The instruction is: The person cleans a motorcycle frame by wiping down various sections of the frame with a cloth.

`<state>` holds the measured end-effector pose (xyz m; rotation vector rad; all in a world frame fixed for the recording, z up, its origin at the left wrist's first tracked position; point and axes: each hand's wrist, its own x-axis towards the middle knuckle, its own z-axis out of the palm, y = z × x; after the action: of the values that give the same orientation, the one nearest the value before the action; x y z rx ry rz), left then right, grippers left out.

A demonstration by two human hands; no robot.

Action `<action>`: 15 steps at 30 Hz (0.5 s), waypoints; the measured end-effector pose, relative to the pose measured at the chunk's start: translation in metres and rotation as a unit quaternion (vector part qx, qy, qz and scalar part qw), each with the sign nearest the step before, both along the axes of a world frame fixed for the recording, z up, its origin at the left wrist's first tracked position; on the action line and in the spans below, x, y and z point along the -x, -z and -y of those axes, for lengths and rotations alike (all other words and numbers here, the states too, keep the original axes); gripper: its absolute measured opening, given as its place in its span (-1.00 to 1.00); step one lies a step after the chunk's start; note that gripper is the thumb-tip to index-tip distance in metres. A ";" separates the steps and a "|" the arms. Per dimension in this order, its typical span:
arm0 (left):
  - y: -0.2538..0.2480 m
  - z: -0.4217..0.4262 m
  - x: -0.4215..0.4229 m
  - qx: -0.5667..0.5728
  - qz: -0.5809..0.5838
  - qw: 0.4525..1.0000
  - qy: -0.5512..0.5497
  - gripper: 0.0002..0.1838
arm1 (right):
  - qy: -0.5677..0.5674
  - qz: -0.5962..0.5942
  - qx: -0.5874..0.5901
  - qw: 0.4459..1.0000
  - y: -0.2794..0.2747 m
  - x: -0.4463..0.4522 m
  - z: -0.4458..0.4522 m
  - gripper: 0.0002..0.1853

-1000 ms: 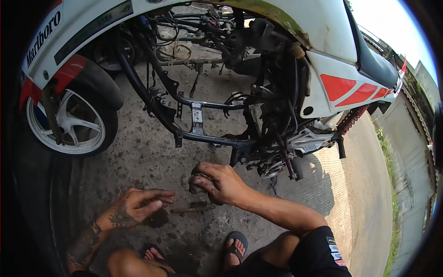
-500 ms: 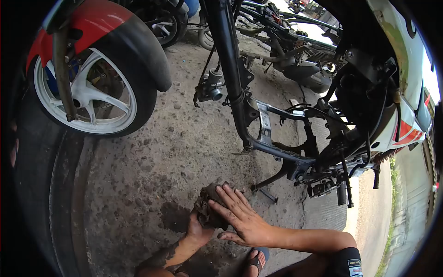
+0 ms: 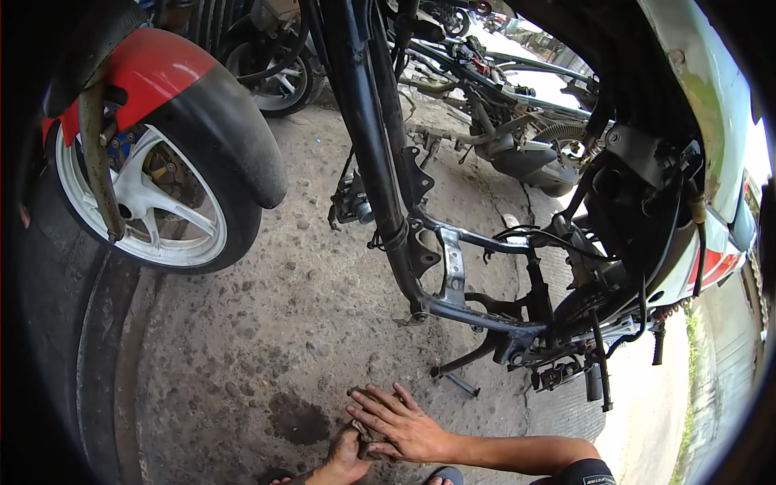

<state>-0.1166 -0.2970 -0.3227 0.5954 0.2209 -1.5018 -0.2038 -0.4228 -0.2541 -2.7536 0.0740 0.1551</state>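
A dark, crumpled rag (image 3: 368, 434) is between my two hands at the bottom centre, mostly hidden by them. My left hand (image 3: 346, 454) is closed around it from below. Across the top of it lies my right hand (image 3: 408, 430), fingers stretched out and slightly apart, palm on the cloth. Dark grime marks the fingers. Both hands are low over the concrete, in front of a stripped black motorcycle frame (image 3: 372, 153), and touch no part of it.
A front wheel with white spokes (image 3: 149, 198) under a red and black fender stands left. A carburetor (image 3: 353, 202) hangs beside the frame tube. The frame's stand (image 3: 469, 356) rests on the concrete (image 3: 242, 347), near a dark stain (image 3: 297, 419). Another stripped motorcycle (image 3: 517, 145) stands behind.
My hands and the rag are lower in the view, and the rag is more covered. The right hand has shifted over the left. The surroundings sit differently as my head has tilted.
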 end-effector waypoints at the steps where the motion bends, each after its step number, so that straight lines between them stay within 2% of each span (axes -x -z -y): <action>1: 0.022 -0.004 0.003 0.033 0.005 0.999 -0.009 -0.51 | -0.001 -0.011 0.003 1.000 0.005 0.007 0.006 -0.26; 2: 0.016 -0.006 0.001 0.030 0.004 1.000 -0.008 -0.51 | -0.001 -0.012 0.000 1.000 0.001 0.013 0.006 -0.26; 4: 0.006 0.006 -0.013 0.062 -0.012 0.993 -0.096 -0.51 | 0.077 0.002 -0.014 0.997 -0.013 0.015 0.021 -0.26; 6: 0.008 0.006 -0.020 0.059 -0.008 0.993 -0.097 -0.51 | 0.120 0.033 -0.068 0.990 -0.033 0.014 0.014 -0.25; 8: 0.009 0.008 -0.016 0.105 -0.021 0.992 -0.073 -0.52 | 0.035 0.040 -0.032 0.998 -0.051 0.007 -0.002 -0.22; 9: -0.022 0.012 -0.008 -0.009 -0.051 0.997 -0.064 -0.53 | 0.018 0.051 -0.052 0.997 -0.047 -0.001 -0.009 -0.21; 10: 0.002 0.006 0.014 0.064 0.031 0.996 -0.058 -0.50 | 0.021 0.050 -0.054 0.997 -0.044 -0.007 -0.013 -0.21; 14: -0.025 0.001 -0.008 0.037 -0.115 0.992 -0.040 -0.55 | -0.015 0.038 -0.013 0.999 -0.021 0.003 -0.017 -0.20; 15: -0.027 -0.005 -0.013 0.021 -0.049 0.997 -0.058 -0.60 | -0.031 0.048 -0.015 0.998 -0.015 0.013 -0.022 -0.21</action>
<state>-0.1040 -0.2918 -0.2955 0.4684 0.2927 -1.4218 -0.2165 -0.4009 -0.2395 -2.7293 -0.0403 0.0388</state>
